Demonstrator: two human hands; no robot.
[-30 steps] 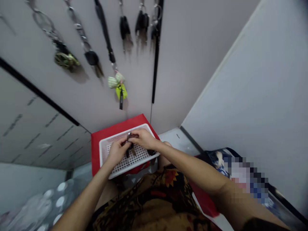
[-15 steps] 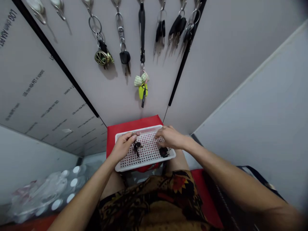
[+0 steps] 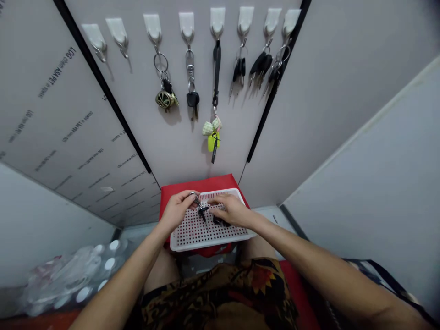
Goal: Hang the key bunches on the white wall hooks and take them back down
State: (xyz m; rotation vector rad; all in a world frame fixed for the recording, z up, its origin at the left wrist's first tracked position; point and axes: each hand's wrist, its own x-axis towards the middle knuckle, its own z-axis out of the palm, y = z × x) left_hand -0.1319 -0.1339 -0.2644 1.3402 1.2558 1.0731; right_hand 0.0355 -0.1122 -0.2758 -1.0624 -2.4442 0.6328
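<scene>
My left hand (image 3: 177, 210) pinches the metal ring of a bunch of keys (image 3: 202, 212), which hangs over the left part of a white perforated plastic basket (image 3: 192, 241). Just to the right, my right hand (image 3: 232, 211) hovers over the basket with thumb and fingers apart, close to the hanging keys but holding nothing I can see. Below its palm another dark bunch of keys (image 3: 218, 221) lies in the basket, partly covered by the hand. The basket rests on a red stool (image 3: 168, 192) between my knees.
Ahead, a row of white adhesive hooks (image 3: 186, 25) lines the panel. Several carry keys, including a bunch with a brass-coloured charm (image 3: 165, 99) and a black strap with a yellow-green fob (image 3: 213, 142). Plastic-wrapped bottles (image 3: 82, 275) stand at left.
My right hand has moved left across the basket, nearer the keys in my left hand. The view has tilted up, showing more of the hooks.
</scene>
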